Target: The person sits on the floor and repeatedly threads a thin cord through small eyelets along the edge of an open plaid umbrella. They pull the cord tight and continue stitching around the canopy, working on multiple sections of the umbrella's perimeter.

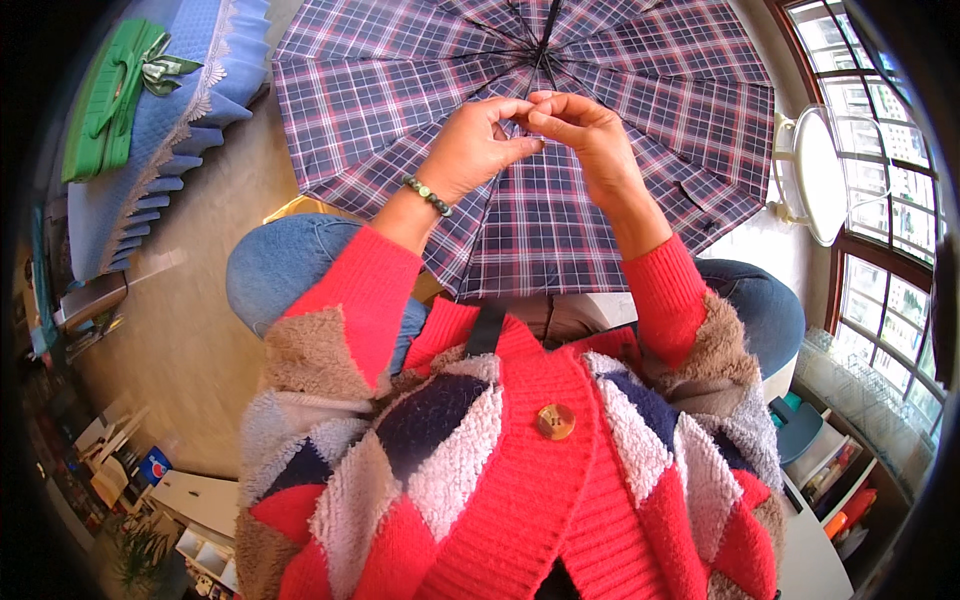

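Observation:
An open plaid umbrella (pixel 390 120) in navy, white and red fills the upper middle, its ribs meeting at a dark hub (pixel 535 52) with the shaft rising from it. My left hand (pixel 472 145) and my right hand (pixel 585 145) meet just below the hub, over the canopy, fingertips touching in a pinch around a small part whose shape is hidden by the fingers. A beaded bracelet circles my left wrist, and both forearms wear red knit cuffs.
My bent jeans-clad knees lie either side. At upper left are a blue quilted cover (pixel 170 200) and green case (pixel 115 90). At right are a white round object (pixel 820 175) and windows (pixel 875 320); shelves (pixel 830 465) stand lower right, white furniture (pixel 190 500) lower left.

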Tool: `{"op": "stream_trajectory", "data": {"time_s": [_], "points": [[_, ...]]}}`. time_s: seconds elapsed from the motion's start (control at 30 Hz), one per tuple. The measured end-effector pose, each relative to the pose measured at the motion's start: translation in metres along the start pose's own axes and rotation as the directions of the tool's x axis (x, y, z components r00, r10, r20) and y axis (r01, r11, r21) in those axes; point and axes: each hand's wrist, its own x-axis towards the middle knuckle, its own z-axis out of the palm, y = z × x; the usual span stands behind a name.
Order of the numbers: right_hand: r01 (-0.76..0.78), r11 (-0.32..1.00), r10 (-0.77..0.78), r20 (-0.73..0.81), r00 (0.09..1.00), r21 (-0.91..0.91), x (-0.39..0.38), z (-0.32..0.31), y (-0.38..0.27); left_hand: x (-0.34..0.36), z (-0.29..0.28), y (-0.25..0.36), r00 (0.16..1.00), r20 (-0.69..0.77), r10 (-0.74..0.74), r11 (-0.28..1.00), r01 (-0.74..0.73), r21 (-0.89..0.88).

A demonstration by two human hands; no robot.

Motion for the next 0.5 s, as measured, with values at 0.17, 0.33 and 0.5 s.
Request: {"op": "stream_trajectory", "data": {"time_s": [0.17, 0.33, 0.5], "points": [[0.004, 1.0, -0.005, 0.066, 0.998, 0.007, 0.0, 0.001, 0.004, 0.004, -0.003, -0.008, 0.987, -0.098, 0.124, 0.96, -0.094, 0.263], [0.002, 0.999, -0.001, 0.023, 1.0, -0.037, 0.005, -0.003, 0.01, 0.005, -0.011, -0.01, 0.983, -0.085, 0.162, 0.89, -0.109, 0.443], [0.025, 0.999, -0.026, -0.013, 1.0, -0.034, 0.007, -0.004, 0.01, 0.007, -0.018, -0.007, 0.987, -0.075, 0.141, 0.86, -0.084, 0.503]]}}
